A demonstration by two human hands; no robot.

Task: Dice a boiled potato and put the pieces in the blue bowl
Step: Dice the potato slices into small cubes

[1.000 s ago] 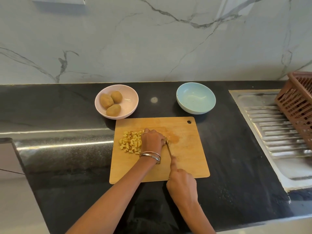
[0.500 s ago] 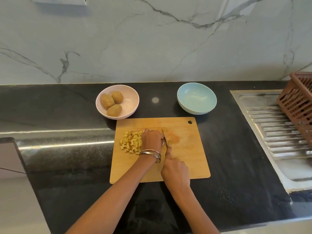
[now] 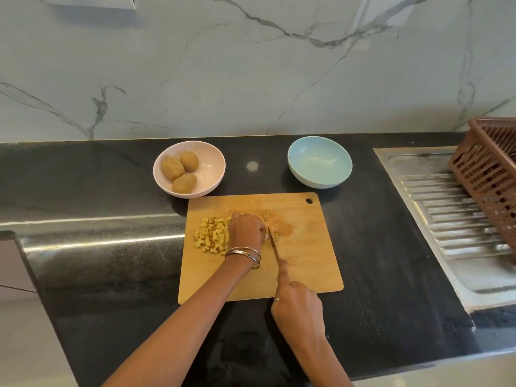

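A wooden cutting board [image 3: 307, 263] lies on the black counter. A heap of diced potato pieces [image 3: 212, 236] sits on its left part. My left hand [image 3: 245, 230] curls over the uncut potato strips, which it mostly hides; a small end piece [image 3: 276, 236] shows beside the blade. My right hand [image 3: 296, 303] grips the knife [image 3: 273, 245], forefinger along the blade's back, with the blade down on the board next to my left fingers. The blue bowl [image 3: 320, 162] stands empty behind the board on the right.
A pink bowl [image 3: 212, 174] with three whole potatoes [image 3: 181, 169] stands behind the board's left corner. A steel sink drainboard [image 3: 458, 219] and a brown plastic basket [image 3: 491, 174] are at the right. A marble wall rises behind the counter.
My right hand has drawn the knife back toward me after pushing it forward half a second ago. My left hand stays on the potato strips.
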